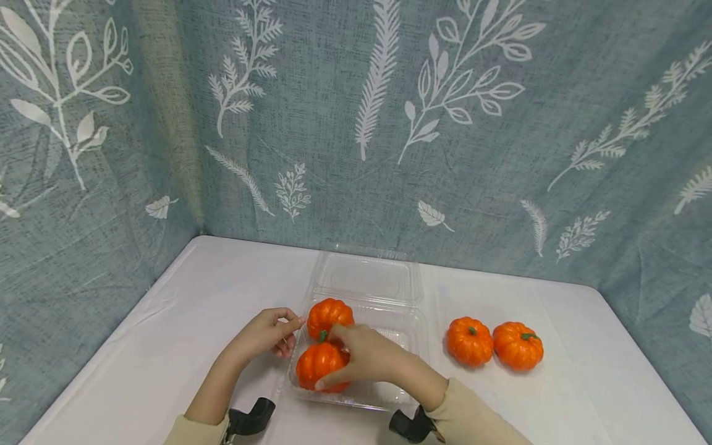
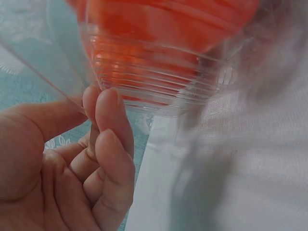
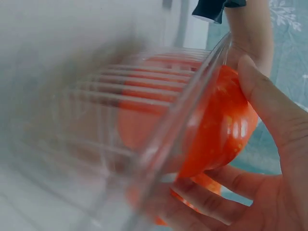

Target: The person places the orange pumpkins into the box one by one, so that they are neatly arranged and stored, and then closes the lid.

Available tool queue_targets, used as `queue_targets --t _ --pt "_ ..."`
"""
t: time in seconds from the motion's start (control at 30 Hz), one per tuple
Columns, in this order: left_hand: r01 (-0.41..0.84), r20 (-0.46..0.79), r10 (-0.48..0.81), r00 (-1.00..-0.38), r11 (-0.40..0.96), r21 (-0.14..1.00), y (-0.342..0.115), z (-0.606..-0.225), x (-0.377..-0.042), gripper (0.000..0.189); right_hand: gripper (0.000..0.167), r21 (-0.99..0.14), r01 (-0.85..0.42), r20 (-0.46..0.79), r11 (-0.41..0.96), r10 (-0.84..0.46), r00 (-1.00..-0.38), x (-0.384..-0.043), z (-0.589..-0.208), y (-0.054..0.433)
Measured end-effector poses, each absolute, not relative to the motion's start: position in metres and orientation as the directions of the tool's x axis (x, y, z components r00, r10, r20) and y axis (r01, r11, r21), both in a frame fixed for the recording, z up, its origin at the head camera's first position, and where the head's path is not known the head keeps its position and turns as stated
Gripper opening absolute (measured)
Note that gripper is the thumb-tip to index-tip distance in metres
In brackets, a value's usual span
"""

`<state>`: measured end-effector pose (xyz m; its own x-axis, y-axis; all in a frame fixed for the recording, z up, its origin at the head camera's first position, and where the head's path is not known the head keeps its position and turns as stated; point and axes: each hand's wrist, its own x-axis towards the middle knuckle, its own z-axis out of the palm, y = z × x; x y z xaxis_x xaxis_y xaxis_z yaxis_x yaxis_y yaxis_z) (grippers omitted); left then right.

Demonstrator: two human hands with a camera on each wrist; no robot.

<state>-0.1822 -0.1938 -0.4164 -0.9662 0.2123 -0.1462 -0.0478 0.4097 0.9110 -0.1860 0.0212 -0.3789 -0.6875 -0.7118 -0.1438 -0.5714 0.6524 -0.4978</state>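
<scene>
A clear plastic clamshell container (image 1: 384,400) lies on the table, its lid (image 1: 364,276) folded back behind it. My left hand (image 1: 261,337) is at its left side; in the left wrist view the thumb and index finger pinch the thin plastic edge. Inside the container's left half are two small orange pumpkins. My right hand (image 1: 369,356) grips the nearer pumpkin (image 1: 316,366), thumb on the near side and fingers on the far side. Just behind it sits the farther pumpkin (image 1: 328,312), partly covered by the right fingers. The right wrist view shows the held pumpkin (image 3: 224,127) through and above the container wall.
Two more orange pumpkins, one (image 1: 469,342) beside another (image 1: 518,346), stand on the white tabletop (image 1: 589,383) right of the container. A blue-green curtain (image 1: 334,123) with white leaf prints hangs behind and at the sides.
</scene>
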Motion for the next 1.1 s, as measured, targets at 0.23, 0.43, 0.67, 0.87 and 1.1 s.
queue_targets --t 0.23,0.43,0.67,0.87,1.1 --pt "-0.051 -0.149 0.21 -0.966 0.409 0.911 -0.193 -0.415 -0.181 0.027 0.054 -0.552 -0.539 -0.152 0.636 -0.713 -0.685 -0.186 -0.373 0.03" --pt "-0.047 -0.145 0.213 -0.966 0.406 0.913 -0.193 -0.415 -0.182 0.027 0.04 -0.613 -0.527 -0.123 0.588 -0.731 -0.672 -0.187 -0.373 0.033" --pt "-0.048 -0.145 0.21 -0.967 0.407 0.912 -0.192 -0.416 -0.181 0.027 0.037 -0.605 -0.541 -0.115 0.585 -0.736 -0.667 -0.188 -0.374 0.036" --pt "-0.05 -0.144 0.205 -0.968 0.405 0.913 -0.192 -0.416 -0.181 0.027 0.037 -0.591 -0.558 -0.108 0.582 -0.743 -0.66 -0.189 -0.366 0.047" --pt "-0.045 -0.14 0.207 -0.968 0.406 0.913 -0.191 -0.416 -0.179 0.028 0.034 -0.566 -0.56 -0.221 0.605 -0.766 -0.604 -0.189 -0.35 0.068"
